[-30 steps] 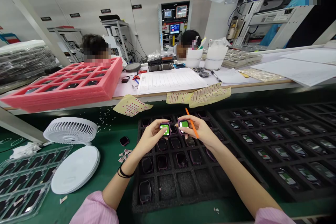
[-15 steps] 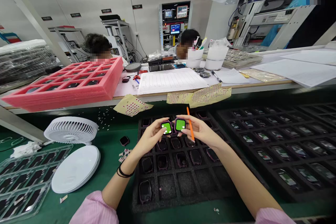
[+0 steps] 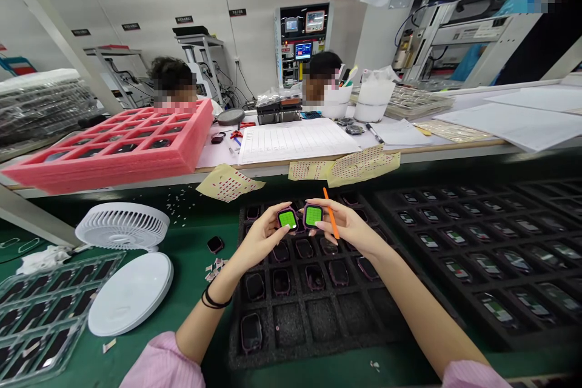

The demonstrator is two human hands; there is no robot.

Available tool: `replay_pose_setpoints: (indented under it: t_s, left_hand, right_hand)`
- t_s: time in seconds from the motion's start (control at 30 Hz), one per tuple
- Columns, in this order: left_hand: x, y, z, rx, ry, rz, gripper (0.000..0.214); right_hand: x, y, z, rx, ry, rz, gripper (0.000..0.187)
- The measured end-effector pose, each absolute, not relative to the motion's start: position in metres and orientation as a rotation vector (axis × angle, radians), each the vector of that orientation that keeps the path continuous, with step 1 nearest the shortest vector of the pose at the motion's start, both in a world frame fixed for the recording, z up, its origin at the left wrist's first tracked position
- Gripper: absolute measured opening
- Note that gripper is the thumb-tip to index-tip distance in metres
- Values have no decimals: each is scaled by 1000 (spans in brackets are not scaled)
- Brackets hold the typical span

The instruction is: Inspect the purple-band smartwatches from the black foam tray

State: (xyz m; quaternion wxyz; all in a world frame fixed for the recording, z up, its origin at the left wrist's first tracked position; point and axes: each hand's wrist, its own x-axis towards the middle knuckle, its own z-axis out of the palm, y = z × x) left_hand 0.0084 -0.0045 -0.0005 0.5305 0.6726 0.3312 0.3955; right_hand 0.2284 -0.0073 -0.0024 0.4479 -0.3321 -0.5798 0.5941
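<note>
Your left hand (image 3: 262, 237) and your right hand (image 3: 349, 229) are meeting near the middle, each holding a small purple-cased watch above a black foam tray (image 3: 291, 322) on the green worktop (image 3: 191, 282). The fingers of your left hand are clamping the left watch (image 3: 286, 218) by its edges, the thumb resting along its near side; its screen is glowing green with a white patch at the bottom. The fingers of your right hand are closing on the right watch (image 3: 313, 214), whose screen is showing a green grid, while an orange stick (image 3: 331, 213) is slanting up through that same hand. The two watches are sitting just beside each other; whether they are touching, you cannot tell. More dark watches are filling compartments of the tray beneath, and a second black tray (image 3: 434, 267) of screens is lying to the right. Left of your forearm, a loose watch (image 3: 215, 245) is lying by a pile of small pale scraps (image 3: 216, 268), with a white fan (image 3: 131, 294) and a clear tray (image 3: 75, 339) of dark pieces farther left. Beyond, a shelf is carrying a pink foam tray (image 3: 191, 151) at left and a printed sheet (image 3: 295, 140) at centre, and yellow dotted sheets (image 3: 364, 165) are hanging from its edge.
</note>
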Motion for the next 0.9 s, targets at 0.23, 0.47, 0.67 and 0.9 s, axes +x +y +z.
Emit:
replay_pose_setpoints:
  t_s: [0.23, 0.47, 0.67, 0.9]
  left_hand:
    - [10, -5, 0, 1624, 814, 945, 46]
    - [13, -6, -4, 1710, 925, 942, 45]
    - [14, -7, -3, 1758, 908, 909, 52]
    - [12, -6, -5, 1699, 861, 920, 61]
  right_hand:
    - [228, -7, -2, -835, -1441, 1459, 52]
    - [226, -8, -3, -824, -1446, 1462, 50]
    - [222, -5, -6, -874, -1380, 1405, 47]
    - [225, -5, -5, -824, -1422, 1497, 52]
